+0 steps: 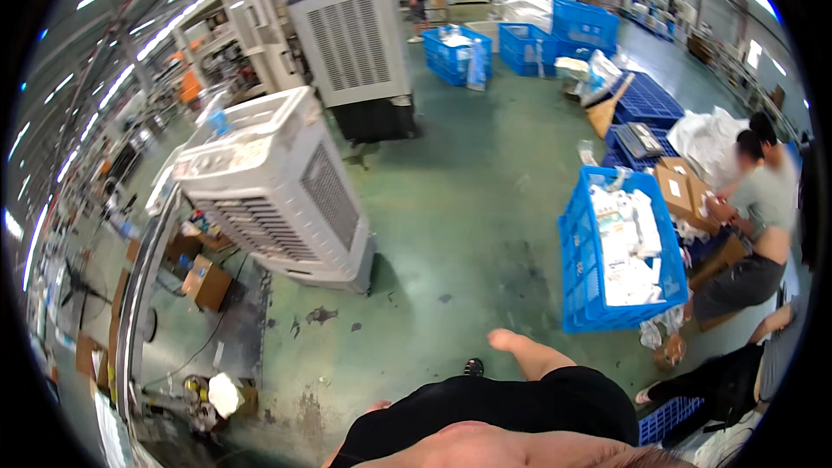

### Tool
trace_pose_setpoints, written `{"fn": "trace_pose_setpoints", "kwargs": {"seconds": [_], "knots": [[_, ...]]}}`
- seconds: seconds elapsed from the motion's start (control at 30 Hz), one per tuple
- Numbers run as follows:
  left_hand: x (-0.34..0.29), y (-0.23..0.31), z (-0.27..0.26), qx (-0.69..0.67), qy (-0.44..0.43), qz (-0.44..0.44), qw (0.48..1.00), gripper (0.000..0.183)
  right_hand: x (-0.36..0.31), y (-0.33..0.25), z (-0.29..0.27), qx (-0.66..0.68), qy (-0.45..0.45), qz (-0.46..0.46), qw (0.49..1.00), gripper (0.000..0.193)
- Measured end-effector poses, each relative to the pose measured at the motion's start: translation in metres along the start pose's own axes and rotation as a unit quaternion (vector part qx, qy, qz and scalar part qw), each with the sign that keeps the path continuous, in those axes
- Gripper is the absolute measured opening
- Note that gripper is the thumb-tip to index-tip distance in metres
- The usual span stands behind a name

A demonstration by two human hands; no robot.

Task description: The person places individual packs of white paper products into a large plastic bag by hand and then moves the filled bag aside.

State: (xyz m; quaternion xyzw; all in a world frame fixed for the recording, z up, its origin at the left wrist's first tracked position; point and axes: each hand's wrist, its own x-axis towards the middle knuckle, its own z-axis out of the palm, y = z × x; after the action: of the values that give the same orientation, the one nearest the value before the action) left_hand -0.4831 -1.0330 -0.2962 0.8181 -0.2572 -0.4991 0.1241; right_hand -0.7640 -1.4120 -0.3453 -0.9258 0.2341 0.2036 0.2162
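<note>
My right hand point(503, 341) is held out in front of my body, at the end of a bare forearm. It is small and blurred, so its fingers cannot be made out, and no object shows in it. Only a bit of my left hand point(379, 406) shows beside my black clothing, its fingers hidden. To the right of my right hand, and apart from it, stands a blue plastic crate point(582, 282) filled with white packages point(626, 247). One black shoe point(473, 367) of mine shows on the green floor.
Two air coolers point(334, 199) point(351, 35) stand at the left and ahead. More blue crates point(525, 50) stand at the back. On the right, a person point(763, 225) bends over cardboard boxes point(676, 186), near another person's arm point(774, 322). A rail point(139, 295) runs along the left.
</note>
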Motion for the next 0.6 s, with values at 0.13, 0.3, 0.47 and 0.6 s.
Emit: {"fn": "trace_pose_setpoints", "kwargs": {"seconds": [0.13, 0.3, 0.47, 0.6], "knots": [[-0.064, -0.129, 0.021, -0.009, 0.015, -0.1, 0.995, 0.044, -0.04, -0.009, 0.079, -0.036, -0.092, 0.049, 0.994, 0.021], [-0.145, -0.252, 0.063, -0.045, 0.017, -0.227, 0.973, 0.044, -0.053, -0.028, 0.132, -0.141, -0.264, -0.035, 0.954, 0.025], [-0.199, -0.305, 0.115, -0.131, 0.031, -0.276, 0.952, 0.044, -0.081, -0.128, 0.085, -0.09, -0.279, -0.065, 0.954, 0.022], [-0.218, -0.306, 0.15, -0.231, 0.082, -0.263, 0.933, 0.045, -0.038, -0.195, 0.058, -0.165, -0.248, -0.164, 0.941, 0.02]]}}
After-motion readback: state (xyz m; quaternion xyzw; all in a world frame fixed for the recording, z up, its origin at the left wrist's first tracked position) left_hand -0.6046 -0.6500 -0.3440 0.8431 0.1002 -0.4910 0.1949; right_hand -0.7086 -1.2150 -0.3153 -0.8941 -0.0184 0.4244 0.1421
